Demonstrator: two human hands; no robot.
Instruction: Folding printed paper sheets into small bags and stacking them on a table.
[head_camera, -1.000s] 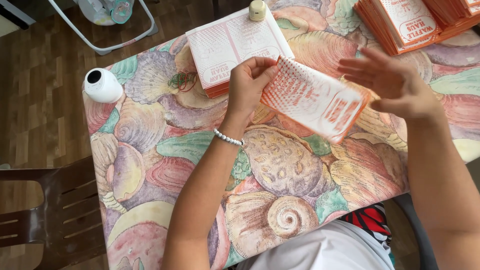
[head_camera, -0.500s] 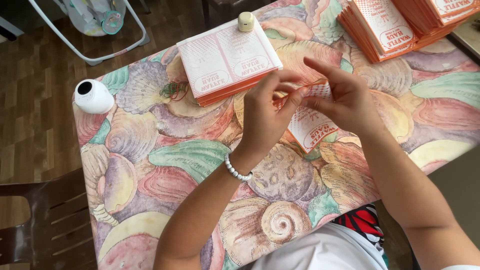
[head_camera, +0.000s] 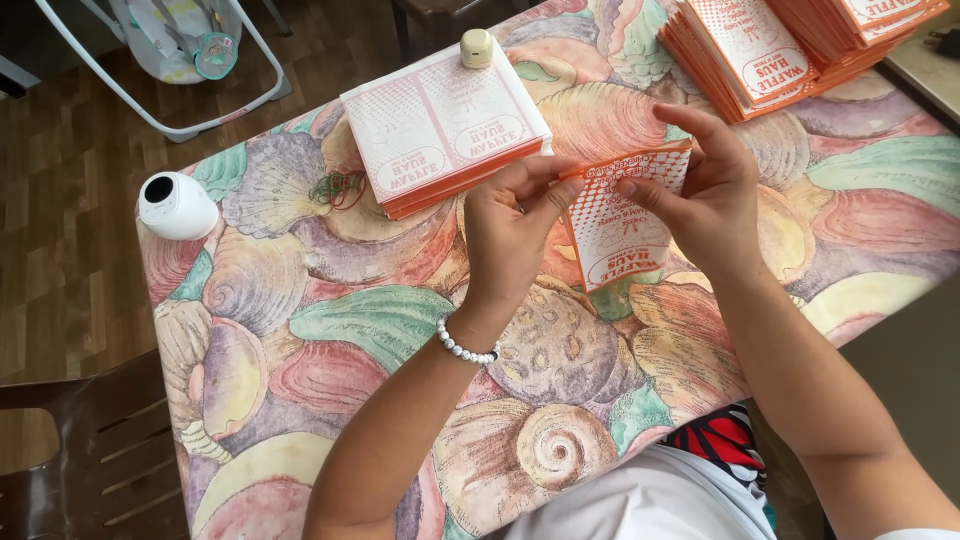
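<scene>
A folded white and orange paper sleeve (head_camera: 618, 225) hangs upright above the table between both my hands. My left hand (head_camera: 512, 225), with a pearl bracelet on the wrist, pinches its upper left corner. My right hand (head_camera: 706, 196) grips its upper right edge with thumb and fingers. A stack of flat, unfolded sleeves (head_camera: 440, 125) lies just beyond my left hand, with a small cream glue stick (head_camera: 477, 47) standing on its far edge.
Piles of folded orange sleeves (head_camera: 780, 45) sit at the far right. A white round device (head_camera: 175, 205) stands near the left edge of the shell-patterned tablecloth (head_camera: 330, 330). Rubber bands (head_camera: 338, 188) lie beside the flat stack. A brown chair (head_camera: 85, 440) is at lower left.
The sheet was open and held by my left hand alone; both hands have folded it narrower and now hold it upright by its top edge.
</scene>
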